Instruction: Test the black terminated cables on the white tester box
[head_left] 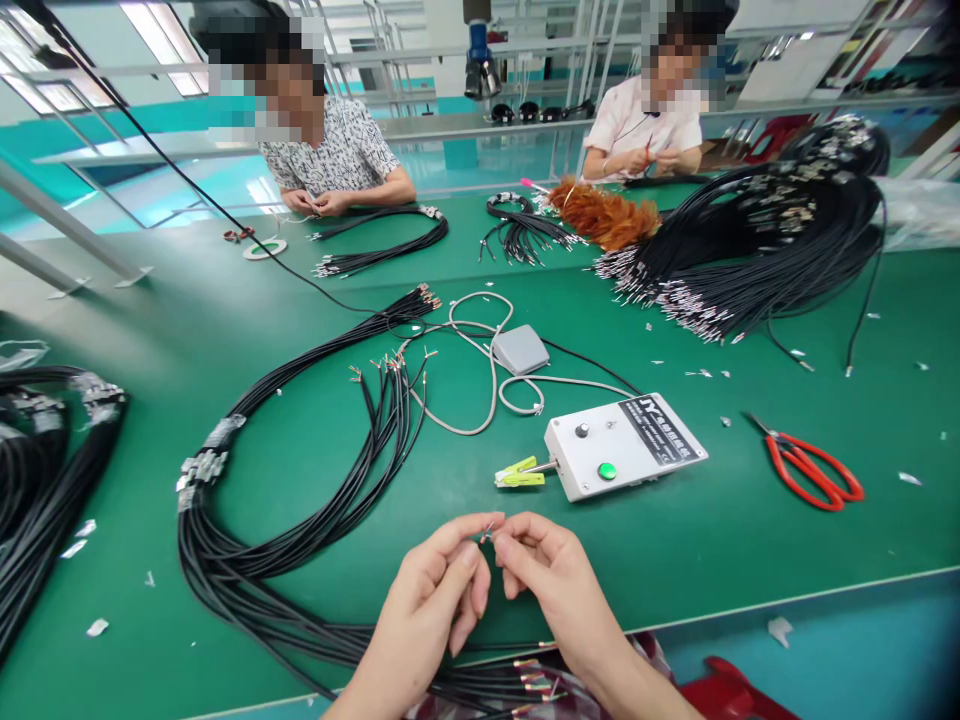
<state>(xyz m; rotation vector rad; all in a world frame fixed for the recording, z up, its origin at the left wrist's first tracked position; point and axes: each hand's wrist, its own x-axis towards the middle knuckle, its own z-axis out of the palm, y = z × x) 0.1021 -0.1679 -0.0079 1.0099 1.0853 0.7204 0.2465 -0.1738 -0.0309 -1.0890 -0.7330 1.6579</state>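
Note:
My left hand and my right hand meet fingertip to fingertip above the table's front edge. Between them show the thin bare wire ends of a cable, pinched by both hands; the rest of that cable is hidden. A bundle of black cables curves on the left and runs beneath my left wrist, with stripped ends hanging near my lap. Just beyond my fingers stands a grey-white control box with a green button and a yellow-green clip on its shaft.
Red-handled pliers lie at right. A grey pedal and its looped cord sit behind the box. More cable bundles fill the back right and the left edge. Two people work across the green table.

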